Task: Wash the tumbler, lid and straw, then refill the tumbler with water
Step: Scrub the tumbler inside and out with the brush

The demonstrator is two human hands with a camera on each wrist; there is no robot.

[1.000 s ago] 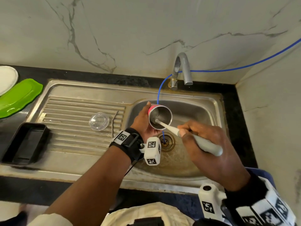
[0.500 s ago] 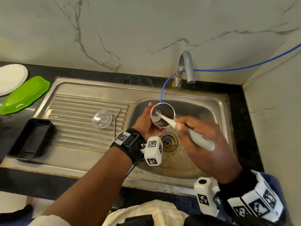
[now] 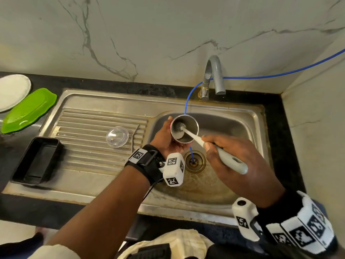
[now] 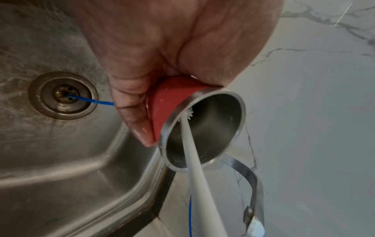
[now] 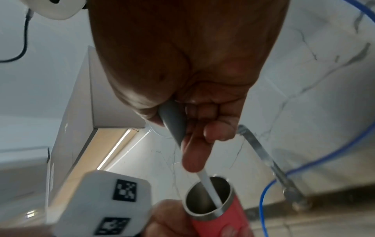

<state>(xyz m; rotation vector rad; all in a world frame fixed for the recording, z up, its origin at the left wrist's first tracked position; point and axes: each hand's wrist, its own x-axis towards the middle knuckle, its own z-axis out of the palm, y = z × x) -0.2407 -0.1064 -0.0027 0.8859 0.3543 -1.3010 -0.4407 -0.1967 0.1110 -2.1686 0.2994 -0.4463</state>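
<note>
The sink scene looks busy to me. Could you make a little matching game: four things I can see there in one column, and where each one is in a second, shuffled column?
Things:
1. tumbler
2. lid
3. brush
4. blue tube

Places:
A. lying on the ribbed drainboard
B. gripped in the left hand over the basin
C. running down into the drain hole
D. handle in the right hand, bristle head inside the tumbler

Pairs: 1-B, 2-A, 3-D, 4-C
</note>
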